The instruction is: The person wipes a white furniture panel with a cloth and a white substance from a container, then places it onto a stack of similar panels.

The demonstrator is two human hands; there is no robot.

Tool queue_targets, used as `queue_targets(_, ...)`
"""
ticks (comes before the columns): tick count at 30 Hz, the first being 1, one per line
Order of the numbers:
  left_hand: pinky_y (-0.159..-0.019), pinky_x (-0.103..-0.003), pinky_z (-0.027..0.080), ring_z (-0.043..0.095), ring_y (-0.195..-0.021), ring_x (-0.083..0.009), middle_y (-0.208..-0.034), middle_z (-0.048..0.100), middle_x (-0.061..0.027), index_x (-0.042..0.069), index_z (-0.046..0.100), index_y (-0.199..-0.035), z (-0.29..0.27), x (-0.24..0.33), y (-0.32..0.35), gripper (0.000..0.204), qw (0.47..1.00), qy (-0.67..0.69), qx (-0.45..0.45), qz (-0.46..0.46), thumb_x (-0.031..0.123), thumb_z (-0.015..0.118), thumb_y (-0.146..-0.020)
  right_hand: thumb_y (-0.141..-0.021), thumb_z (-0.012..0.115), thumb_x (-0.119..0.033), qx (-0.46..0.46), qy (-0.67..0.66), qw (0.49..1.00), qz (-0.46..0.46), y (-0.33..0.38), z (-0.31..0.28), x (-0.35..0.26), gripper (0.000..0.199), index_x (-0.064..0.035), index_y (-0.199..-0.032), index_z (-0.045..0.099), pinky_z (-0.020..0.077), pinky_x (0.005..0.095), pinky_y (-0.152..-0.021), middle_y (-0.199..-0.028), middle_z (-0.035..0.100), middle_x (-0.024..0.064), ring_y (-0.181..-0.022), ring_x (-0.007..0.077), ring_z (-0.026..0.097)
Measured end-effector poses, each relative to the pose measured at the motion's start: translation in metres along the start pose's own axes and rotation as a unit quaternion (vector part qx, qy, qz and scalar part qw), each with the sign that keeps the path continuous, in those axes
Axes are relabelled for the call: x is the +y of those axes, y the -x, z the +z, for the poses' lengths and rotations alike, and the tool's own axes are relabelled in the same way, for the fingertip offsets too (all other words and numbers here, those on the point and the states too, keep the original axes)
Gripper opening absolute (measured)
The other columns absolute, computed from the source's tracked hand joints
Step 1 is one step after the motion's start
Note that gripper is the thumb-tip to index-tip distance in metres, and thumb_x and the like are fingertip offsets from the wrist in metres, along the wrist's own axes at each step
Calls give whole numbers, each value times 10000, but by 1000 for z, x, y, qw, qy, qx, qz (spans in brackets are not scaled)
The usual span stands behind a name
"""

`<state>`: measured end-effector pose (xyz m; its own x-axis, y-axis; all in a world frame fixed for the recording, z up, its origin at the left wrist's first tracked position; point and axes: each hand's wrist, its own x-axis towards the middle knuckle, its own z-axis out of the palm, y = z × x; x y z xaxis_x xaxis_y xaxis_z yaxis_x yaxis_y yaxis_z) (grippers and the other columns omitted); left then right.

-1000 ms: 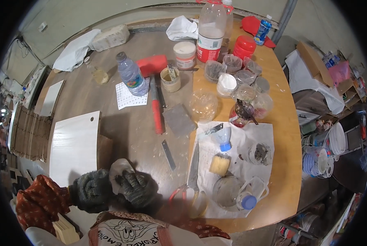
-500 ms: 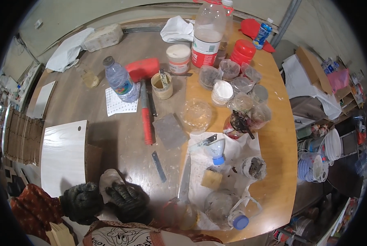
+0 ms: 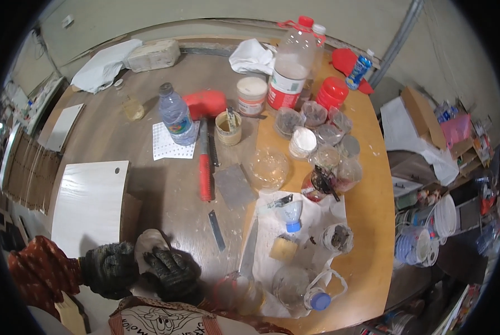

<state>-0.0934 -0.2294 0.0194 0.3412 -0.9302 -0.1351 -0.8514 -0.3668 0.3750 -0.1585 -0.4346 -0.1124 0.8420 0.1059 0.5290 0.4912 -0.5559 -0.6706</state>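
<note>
Both hands wear dark, worn work gloves at the lower left. My left hand (image 3: 110, 270) is closed, its fingers curled beside the front end of a white panel (image 3: 91, 204); whatever it may grip is hidden. Just to the right, my right hand (image 3: 173, 273) presses its bent fingers onto a pale, rounded cloth-like pad (image 3: 149, 241). Part of that pad shows past the fingertips, over the white surface close to my apron. A brown block-like side (image 3: 130, 218) shows along the panel's right edge.
A red-handled hammer (image 3: 205, 167), a grey abrasive sheet (image 3: 234, 185) and a dark blade (image 3: 216, 230) lie mid-table. A water bottle (image 3: 176, 117) stands behind. Several plastic cups (image 3: 328, 134) crowd the right. A sponge (image 3: 284, 248) and cut bottle (image 3: 294, 285) sit on a white cloth (image 3: 261, 223).
The whole view has shifted slightly, so the far bottles show more fully. My right fingers lie a little differently on the pad; my left hand stays closed in nearly the same place.
</note>
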Motion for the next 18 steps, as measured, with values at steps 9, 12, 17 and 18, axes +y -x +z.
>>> queue_targets(9, -880, -510, 341, 484, -1009, -392, -1077, 518, -210, 42, 612, -928, -5, 14, -1, 213, 996, -18, 86, -6, 209, 545, -814, -919, 451, -272, -30, 41, 999, -19, 1, -1, 2, 366, -66, -1200, 563, 402, 405, -957, -1200, 578, 133, -1109, 262, 540)
queue_targets(12, -916, -539, 315, 463, -1059, -421, -1125, 498, -238, 28, 602, -949, -9, 18, -2, 224, 993, -27, 113, -3, 208, 525, -839, -932, 444, -285, -33, 44, 998, -25, -7, -6, -4, 374, -45, -1199, 550, 413, 411, -942, -1177, 586, 135, -1086, 269, 548)
queue_targets(17, -975, -588, 271, 427, -1143, -470, -1206, 464, -284, 6, 585, -984, -17, 29, 8, 244, 983, 5, 177, -54, 206, 492, -880, -937, 438, -293, -43, 41, 996, -65, -12, 9, 0, 394, -3, -1185, 537, 438, 401, -904, -1138, 593, 148, -1033, 268, 565)
queue_targets(18, -986, -598, 262, 420, -1160, -480, -1223, 458, -293, 2, 582, -991, -20, 24, 5, 248, 978, 21, 194, -70, 206, 486, -888, -936, 438, -292, -34, 48, 995, -76, -9, 14, 2, 398, 6, -1181, 536, 443, 397, -894, -1130, 594, 151, -1020, 266, 569)
